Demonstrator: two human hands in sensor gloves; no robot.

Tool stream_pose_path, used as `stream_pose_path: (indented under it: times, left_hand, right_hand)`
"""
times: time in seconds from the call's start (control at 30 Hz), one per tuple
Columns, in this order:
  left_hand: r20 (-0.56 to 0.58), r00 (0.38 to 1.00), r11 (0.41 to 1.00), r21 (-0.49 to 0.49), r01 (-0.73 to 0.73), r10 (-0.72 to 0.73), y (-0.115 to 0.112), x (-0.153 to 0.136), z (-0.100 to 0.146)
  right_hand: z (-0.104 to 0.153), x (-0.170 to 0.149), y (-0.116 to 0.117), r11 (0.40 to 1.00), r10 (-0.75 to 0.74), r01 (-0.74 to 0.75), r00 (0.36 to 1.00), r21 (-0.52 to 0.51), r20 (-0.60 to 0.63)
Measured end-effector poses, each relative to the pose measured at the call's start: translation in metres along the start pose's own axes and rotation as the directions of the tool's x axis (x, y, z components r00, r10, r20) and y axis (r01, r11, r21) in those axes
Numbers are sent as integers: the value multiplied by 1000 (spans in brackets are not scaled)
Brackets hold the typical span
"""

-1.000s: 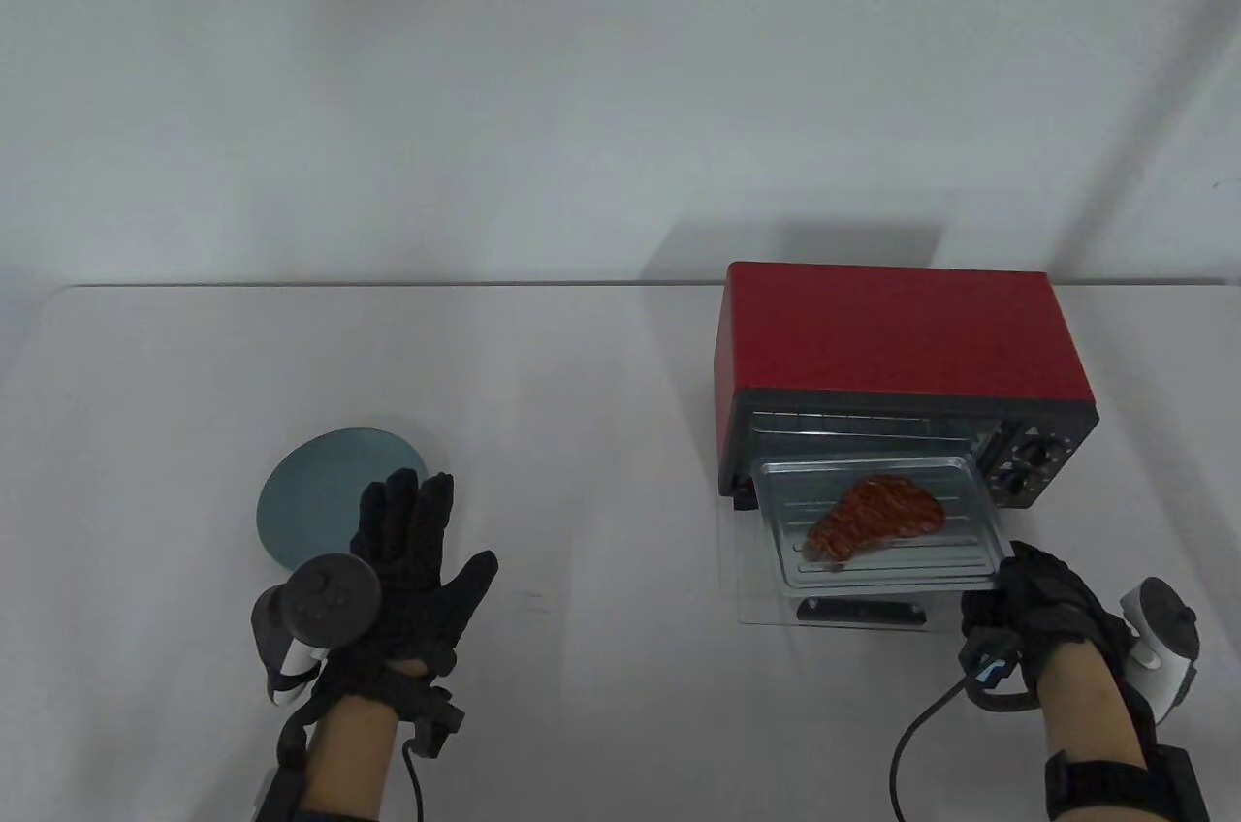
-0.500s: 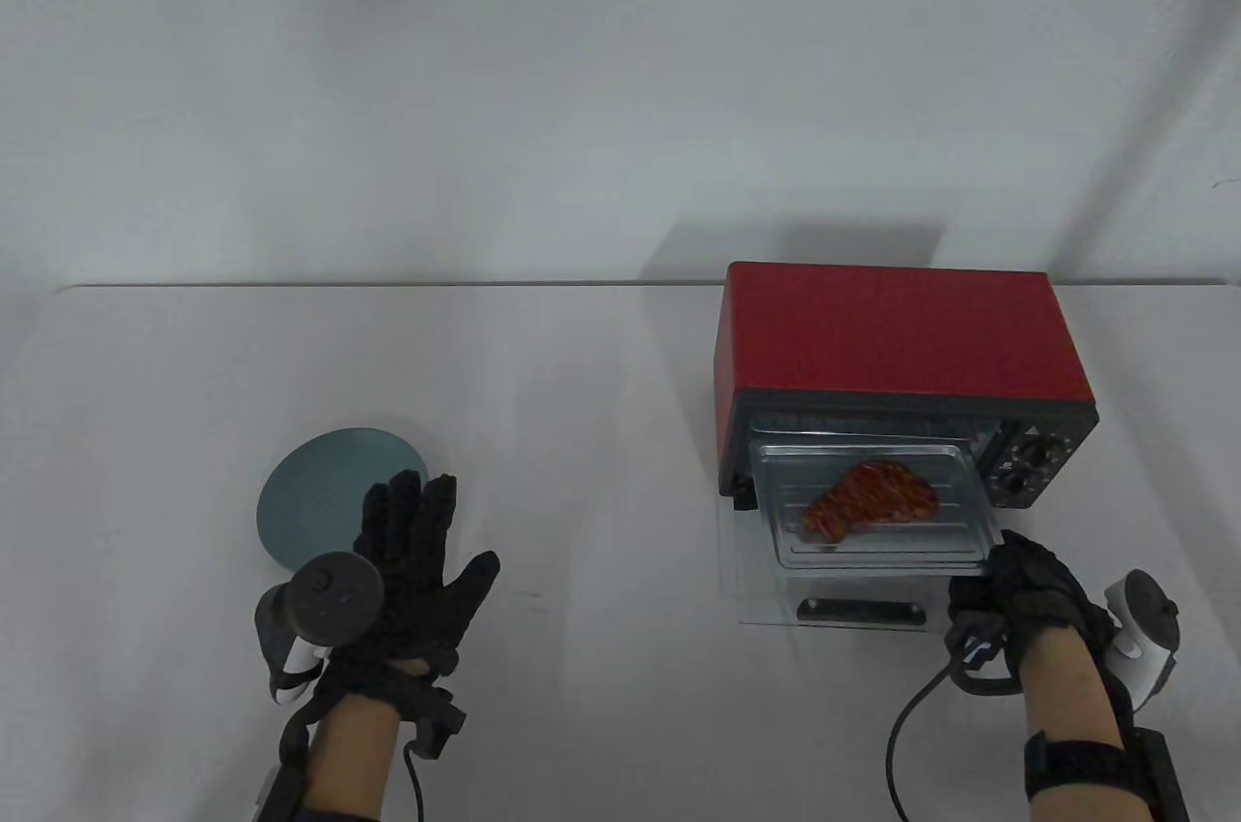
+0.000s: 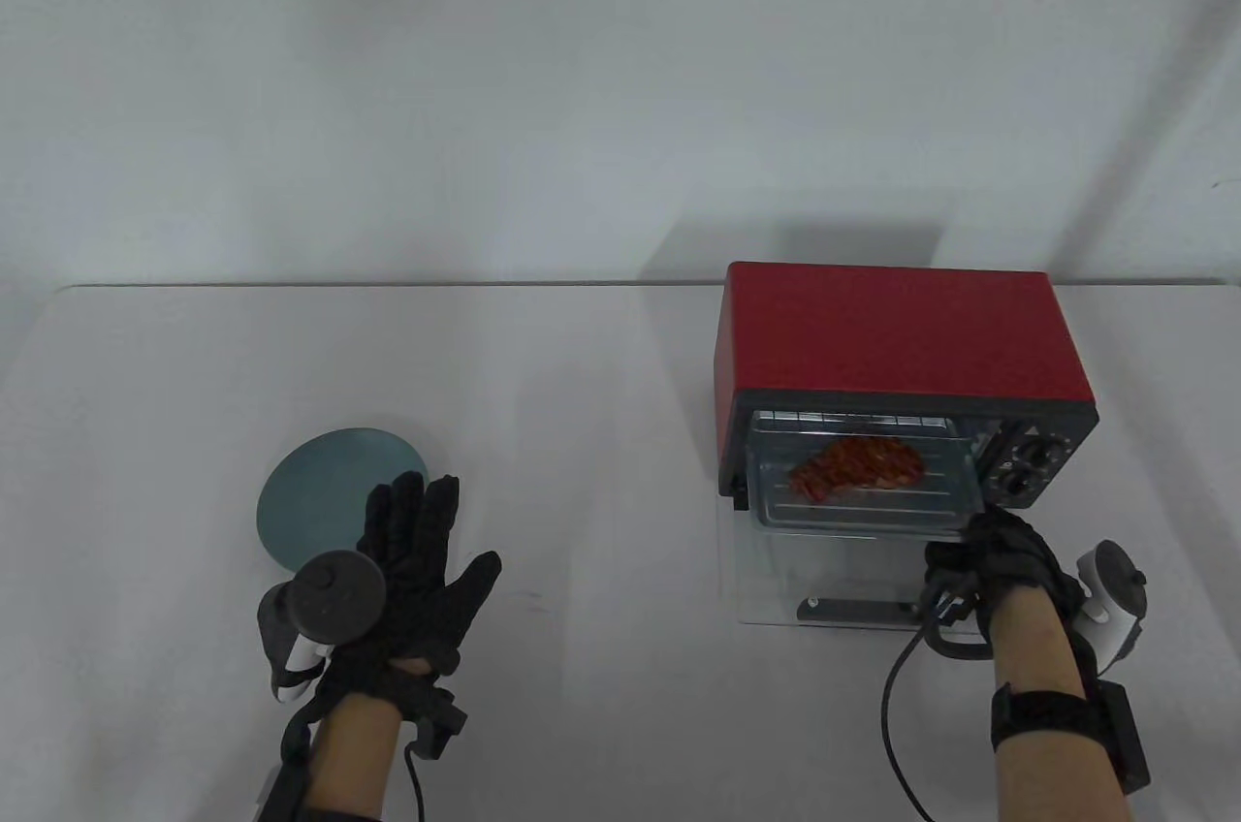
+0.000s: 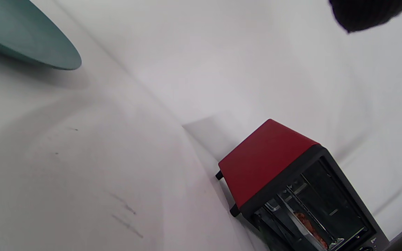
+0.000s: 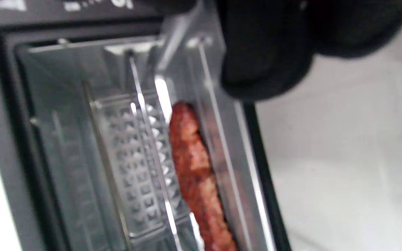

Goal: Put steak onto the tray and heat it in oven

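The reddish-brown steak (image 3: pixel 858 466) lies on the metal tray (image 3: pixel 853 521), which sits mostly inside the red oven (image 3: pixel 902 328). The oven's glass door (image 3: pixel 776 575) lies folded down flat in front. My right hand (image 3: pixel 974 546) grips the tray's front right corner with curled fingers. The right wrist view shows the steak (image 5: pixel 194 167) on the tray (image 5: pixel 223 150) inside the oven cavity, with my gloved fingers (image 5: pixel 267 52) at the tray's edge. My left hand (image 3: pixel 422 521) rests flat on the table with straight fingers and holds nothing. The left wrist view shows the oven (image 4: pixel 267 157) from the side.
A teal plate (image 3: pixel 320 497) lies on the table just beyond my left hand; its edge (image 4: pixel 26 38) shows in the left wrist view. The oven's two knobs (image 3: pixel 1028 463) sit on its right front. A cable (image 3: pixel 897 715) trails from my right wrist.
My right hand has pushed the tray with the steak back into the oven, from mostly pulled out over the door to mostly inside. The left hand has not moved.
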State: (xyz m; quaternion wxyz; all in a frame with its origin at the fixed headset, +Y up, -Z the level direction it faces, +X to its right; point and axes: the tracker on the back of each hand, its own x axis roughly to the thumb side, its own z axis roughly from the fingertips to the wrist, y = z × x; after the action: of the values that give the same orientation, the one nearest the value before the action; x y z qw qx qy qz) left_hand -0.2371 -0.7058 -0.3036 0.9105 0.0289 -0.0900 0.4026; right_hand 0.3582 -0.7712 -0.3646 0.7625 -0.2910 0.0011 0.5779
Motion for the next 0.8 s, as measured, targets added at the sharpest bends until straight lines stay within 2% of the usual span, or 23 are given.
stream_pose_path:
  times: [0.13, 0.33, 0.5, 0.6, 0.7, 0.8]
  left_hand:
    - [0, 1000, 1000, 0, -3, 3, 0, 0, 0]
    - [2, 1000, 1000, -9, -3, 3, -1, 0, -1]
    - [9, 1000, 1000, -8, -2, 2, -2, 0, -1]
    - [12, 1000, 1000, -6, -1, 1, -2, 0, -1]
    - [16, 1000, 1000, -11, 3, -3, -3, 1, -1]
    - [20, 1000, 1000, -17, 7, -6, -5, 1, -2]
  right_hand:
    - [-7, 4, 6, 1000, -3, 3, 1000, -22, -18]
    - [-5, 8, 2, 999, 43, -43, 999, -14, 33]
    - [10, 14, -20, 999, 2, 3, 993, -37, 114]
    - [25, 25, -36, 998, 30, -17, 975, -60, 222]
    - [43, 41, -37, 983, 183, -162, 908, -86, 378]
    - [59, 52, -24, 924, 368, -368, 775, -106, 514]
